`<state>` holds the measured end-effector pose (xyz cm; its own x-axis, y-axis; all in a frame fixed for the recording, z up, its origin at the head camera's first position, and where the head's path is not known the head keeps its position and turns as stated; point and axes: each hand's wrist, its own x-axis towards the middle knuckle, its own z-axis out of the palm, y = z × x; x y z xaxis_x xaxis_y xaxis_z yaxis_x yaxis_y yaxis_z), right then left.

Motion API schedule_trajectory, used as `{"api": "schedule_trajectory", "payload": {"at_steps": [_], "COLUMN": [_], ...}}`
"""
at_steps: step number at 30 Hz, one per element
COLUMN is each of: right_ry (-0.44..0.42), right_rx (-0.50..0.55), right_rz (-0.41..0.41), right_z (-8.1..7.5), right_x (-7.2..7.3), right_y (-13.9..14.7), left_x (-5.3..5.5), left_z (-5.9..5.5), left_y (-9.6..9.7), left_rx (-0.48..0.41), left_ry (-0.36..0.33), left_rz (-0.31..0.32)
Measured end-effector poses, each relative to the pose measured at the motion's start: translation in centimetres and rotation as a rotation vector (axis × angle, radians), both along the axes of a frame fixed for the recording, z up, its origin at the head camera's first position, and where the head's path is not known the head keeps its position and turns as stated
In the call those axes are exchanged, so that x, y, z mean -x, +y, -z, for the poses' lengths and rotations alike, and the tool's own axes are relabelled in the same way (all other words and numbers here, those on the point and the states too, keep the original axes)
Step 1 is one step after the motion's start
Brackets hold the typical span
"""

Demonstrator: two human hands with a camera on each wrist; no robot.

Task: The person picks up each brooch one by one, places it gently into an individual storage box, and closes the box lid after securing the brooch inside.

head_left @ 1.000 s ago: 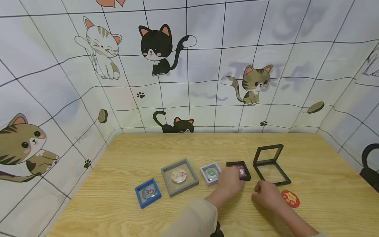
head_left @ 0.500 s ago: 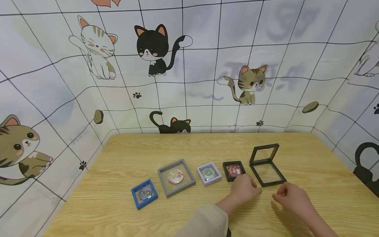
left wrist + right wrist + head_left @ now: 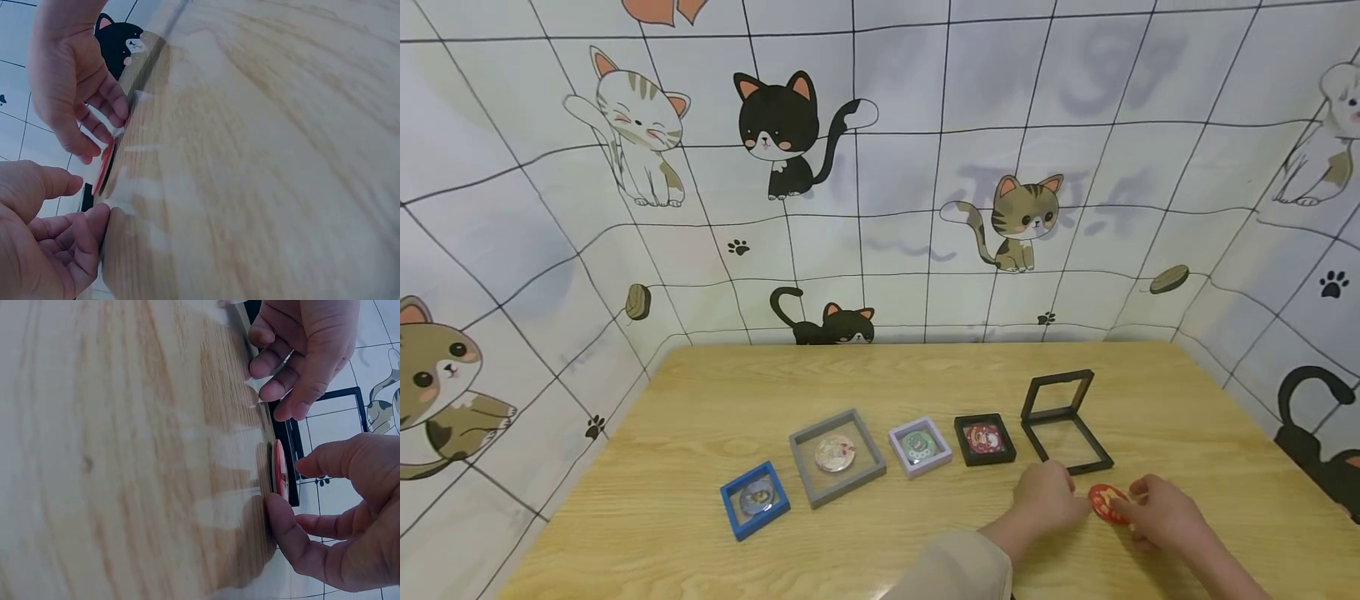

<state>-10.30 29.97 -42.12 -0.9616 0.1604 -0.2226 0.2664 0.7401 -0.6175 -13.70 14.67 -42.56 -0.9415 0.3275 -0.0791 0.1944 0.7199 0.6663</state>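
Observation:
A red round badge (image 3: 1107, 503) with a yellow design is low over the wooden table. My right hand (image 3: 1165, 515) holds its right edge, a finger on its face and the thumb at its rim in the right wrist view. My left hand (image 3: 1047, 502) is at the badge's other side, thumb and fingers apart and loosely bent; whether it touches the rim is unclear. Behind the hands stands a black display frame (image 3: 1093, 450), its lid raised. To its left lies a closed black frame (image 3: 985, 439) with a red badge inside.
Further left lie a lilac frame (image 3: 920, 447), a larger grey frame (image 3: 837, 457) and a blue frame (image 3: 755, 500), each holding a round badge. A cat-patterned wall covering (image 3: 910, 192) closes off the table's back and sides.
Both hands have moved right, the left away from the closed black frame. My right hand took up the red badge and now has it lower, face up. The view has turned slightly right.

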Motion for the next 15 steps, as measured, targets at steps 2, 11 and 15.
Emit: {"api": "schedule_trajectory", "payload": {"at_steps": [2,11,15], "right_ry": [-0.021,-0.032,-0.008], "right_rx": [0.029,0.068,0.049], "right_rz": [0.01,0.036,0.039], "right_z": [0.2,0.8,0.9], "right_x": [0.3,0.4,0.4], "right_y": [0.0,0.0,-0.1], "left_x": [-0.1,-0.9,-1.0], "left_z": [0.2,0.5,0.5], "left_y": [0.3,2.0,2.2], "left_rx": [0.035,0.266,0.273], "left_ry": [0.009,0.147,0.152], "left_rz": [-0.002,-0.012,-0.031]}}
